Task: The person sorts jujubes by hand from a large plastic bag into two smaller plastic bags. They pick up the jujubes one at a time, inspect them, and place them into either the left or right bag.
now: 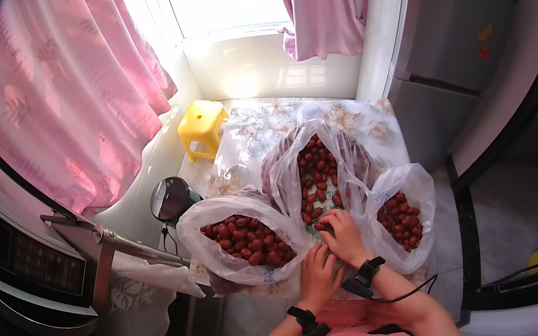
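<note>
Three translucent plastic bags of red dates stand on the table before me. The middle bag [284, 173] lies open toward me, with loose red dates [316, 164] spread along it and green print showing at its near end. At that end my right hand [343, 237] has its fingers closed round a red date [321, 225]. Just left of it, my left hand [319, 277] rests near the bag's edge, fingers bent but apart, with nothing visible in them. The left bag [197, 219] is full of dates; the right bag [418, 187] holds a smaller heap.
A flowered cloth covers the table [372, 114]. Behind it stands a yellow stool [201, 126]. A dark round-topped appliance [175, 199] with a cord is left of the bags. An oven-like appliance [32, 255] is at far left, a grey refrigerator [451, 36] at right.
</note>
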Demonstrator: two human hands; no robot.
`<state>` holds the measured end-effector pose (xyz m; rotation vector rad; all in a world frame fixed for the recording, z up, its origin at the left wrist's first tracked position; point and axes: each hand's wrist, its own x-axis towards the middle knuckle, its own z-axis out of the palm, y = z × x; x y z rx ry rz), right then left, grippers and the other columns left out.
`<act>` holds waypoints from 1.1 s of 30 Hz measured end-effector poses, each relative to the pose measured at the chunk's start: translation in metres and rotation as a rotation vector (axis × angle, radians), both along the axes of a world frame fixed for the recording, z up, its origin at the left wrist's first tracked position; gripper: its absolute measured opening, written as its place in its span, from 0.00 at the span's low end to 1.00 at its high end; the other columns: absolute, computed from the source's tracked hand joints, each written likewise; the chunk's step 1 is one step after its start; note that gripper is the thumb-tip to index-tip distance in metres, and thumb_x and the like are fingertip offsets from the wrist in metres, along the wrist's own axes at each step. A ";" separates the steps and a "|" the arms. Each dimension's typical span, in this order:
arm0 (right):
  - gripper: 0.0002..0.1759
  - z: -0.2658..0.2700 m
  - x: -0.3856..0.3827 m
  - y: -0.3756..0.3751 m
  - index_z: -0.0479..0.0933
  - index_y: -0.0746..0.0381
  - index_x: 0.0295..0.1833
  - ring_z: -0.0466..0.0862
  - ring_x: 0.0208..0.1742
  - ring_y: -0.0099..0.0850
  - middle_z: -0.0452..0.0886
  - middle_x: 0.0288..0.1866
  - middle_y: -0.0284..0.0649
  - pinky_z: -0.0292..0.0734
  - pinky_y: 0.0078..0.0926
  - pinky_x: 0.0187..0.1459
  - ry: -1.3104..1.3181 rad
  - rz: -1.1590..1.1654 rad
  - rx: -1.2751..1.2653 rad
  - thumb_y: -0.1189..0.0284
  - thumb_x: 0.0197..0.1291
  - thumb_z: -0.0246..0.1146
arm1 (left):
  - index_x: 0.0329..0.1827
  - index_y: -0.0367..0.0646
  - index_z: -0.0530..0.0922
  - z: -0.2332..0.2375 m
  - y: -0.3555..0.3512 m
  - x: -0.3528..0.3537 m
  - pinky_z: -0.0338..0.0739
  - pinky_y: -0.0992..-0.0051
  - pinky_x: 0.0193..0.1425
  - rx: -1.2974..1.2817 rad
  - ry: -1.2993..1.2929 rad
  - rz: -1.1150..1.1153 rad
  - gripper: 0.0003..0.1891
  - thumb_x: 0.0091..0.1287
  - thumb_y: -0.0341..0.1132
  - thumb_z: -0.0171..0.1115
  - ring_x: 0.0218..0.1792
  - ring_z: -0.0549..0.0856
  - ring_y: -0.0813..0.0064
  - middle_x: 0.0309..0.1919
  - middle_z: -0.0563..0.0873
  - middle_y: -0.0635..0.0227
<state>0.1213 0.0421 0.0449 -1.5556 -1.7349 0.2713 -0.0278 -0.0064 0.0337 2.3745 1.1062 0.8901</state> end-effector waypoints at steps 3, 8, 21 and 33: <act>0.16 0.013 -0.003 -0.014 0.80 0.63 0.50 0.82 0.59 0.43 0.82 0.56 0.45 0.77 0.39 0.60 0.230 -0.025 0.077 0.78 0.56 0.71 | 0.58 0.43 0.82 -0.003 0.000 -0.001 0.69 0.52 0.72 0.004 0.013 0.010 0.23 0.59 0.38 0.74 0.73 0.73 0.52 0.67 0.78 0.58; 0.15 0.026 0.000 -0.052 0.79 0.64 0.58 0.85 0.54 0.25 0.85 0.56 0.39 0.80 0.26 0.60 0.789 -0.027 -0.185 0.80 0.67 0.68 | 0.58 0.44 0.83 -0.003 -0.001 -0.001 0.69 0.52 0.71 -0.009 -0.004 0.002 0.23 0.60 0.39 0.74 0.72 0.73 0.52 0.66 0.79 0.59; 0.20 0.102 0.005 -0.088 0.74 0.67 0.70 0.85 0.55 0.33 0.85 0.60 0.46 0.78 0.34 0.63 1.274 0.303 -0.100 0.77 0.76 0.61 | 0.57 0.45 0.84 -0.002 0.000 0.000 0.67 0.52 0.74 0.007 -0.023 0.007 0.21 0.63 0.41 0.74 0.71 0.75 0.54 0.64 0.81 0.59; 0.20 0.100 0.006 -0.095 0.77 0.66 0.61 0.85 0.54 0.30 0.86 0.54 0.41 0.80 0.32 0.61 1.293 0.306 -0.059 0.77 0.65 0.73 | 0.57 0.45 0.84 0.001 0.000 0.000 0.67 0.53 0.75 0.016 -0.012 0.013 0.21 0.62 0.40 0.74 0.70 0.75 0.55 0.64 0.81 0.60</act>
